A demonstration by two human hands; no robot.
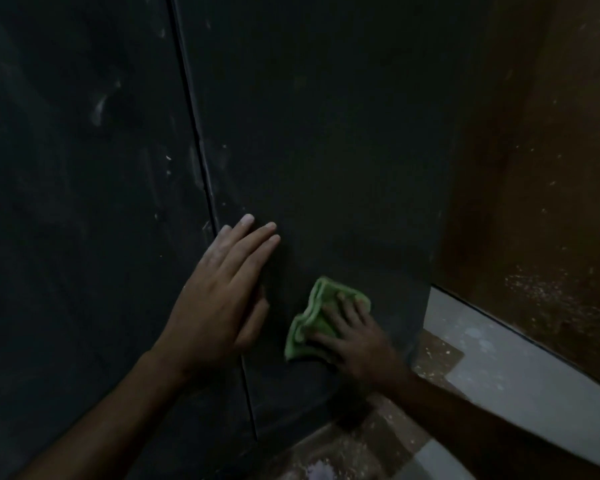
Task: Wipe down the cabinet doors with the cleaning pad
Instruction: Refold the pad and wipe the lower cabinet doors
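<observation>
Two dark cabinet doors fill the view, the left door point(77, 220) and the right door point(326, 140), split by a thin vertical seam. My left hand point(222, 292) lies flat with straight fingers against the doors, across the seam. My right hand point(357, 337) presses a crumpled green cleaning pad point(309, 323) against the lower part of the right door, fingers spread over it. Pale dusty smears show on the left door.
A brown wall point(541, 174) with a white skirting point(520, 355) stands to the right of the cabinet. Speckled brown and white floor tiles point(388, 441) lie below the doors. The scene is dim.
</observation>
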